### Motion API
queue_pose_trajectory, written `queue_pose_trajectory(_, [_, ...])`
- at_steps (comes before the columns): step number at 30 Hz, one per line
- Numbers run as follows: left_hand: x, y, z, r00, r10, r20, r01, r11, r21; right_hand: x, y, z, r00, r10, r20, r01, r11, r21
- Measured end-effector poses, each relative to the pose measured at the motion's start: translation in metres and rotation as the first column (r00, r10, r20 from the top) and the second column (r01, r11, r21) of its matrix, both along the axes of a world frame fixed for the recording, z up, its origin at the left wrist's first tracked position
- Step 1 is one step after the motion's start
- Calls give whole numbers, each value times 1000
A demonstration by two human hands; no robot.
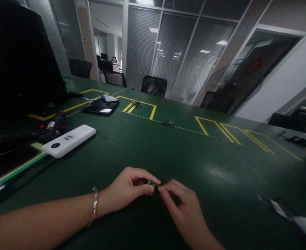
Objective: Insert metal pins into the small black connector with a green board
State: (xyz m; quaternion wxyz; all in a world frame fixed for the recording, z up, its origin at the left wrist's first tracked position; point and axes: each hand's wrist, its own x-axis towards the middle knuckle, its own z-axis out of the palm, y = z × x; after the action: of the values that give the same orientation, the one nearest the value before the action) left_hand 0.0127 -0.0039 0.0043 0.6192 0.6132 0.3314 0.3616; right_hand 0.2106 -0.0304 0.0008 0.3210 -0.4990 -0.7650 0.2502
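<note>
My left hand [128, 191] pinches a small green circuit board [151, 183] between thumb and fingers, just above the dark green table [121, 152]. A silver bracelet [95, 205] circles the left wrist. Close on the right, my right hand [183, 203] has thumb and index finger pressed together at the board's right end. Whatever lies between those fingertips is too small to make out.
A white numbered device [69, 140] lies at left, near a black tool [54, 125]. Farther back are a black flat case [101, 106], small metal parts [136, 103] and a dark cylindrical part [170, 122]. A blurred white-and-black object [305, 225] sits at lower right.
</note>
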Motion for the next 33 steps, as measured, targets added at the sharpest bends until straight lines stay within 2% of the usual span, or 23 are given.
queue_pose_trajectory(6, [-1, 0, 2, 997, 43, -67, -31, 985, 172, -1, 0, -3, 999, -39, 18, 38, 998, 42])
queue_pose_trajectory(10, [-1, 3, 0, 992, 47, -120, -24, 982, 187, -1, -1, -3, 998, -53, 38, 50, 997, 64])
queue_pose_trajectory(17, [-3, 8, -4, 996, -12, -87, 20, 995, 99, -1, -1, -2, 998, -38, 46, 34, 996, 88])
queue_pose_trajectory(24, [-7, 12, -4, 995, -94, -26, 95, 994, 48, -1, -1, -1, 999, 6, 33, -8, 998, 55])
queue_pose_trajectory(29, [-6, 11, -4, 997, -76, -18, 76, 997, 27, -2, -1, 1, 1000, -10, 27, 9, 999, 45])
queue_pose_trajectory(33, [-2, 10, -3, 1000, -17, 21, 18, 998, -66, -1, -1, 1, 999, -25, 20, 23, 997, 71])
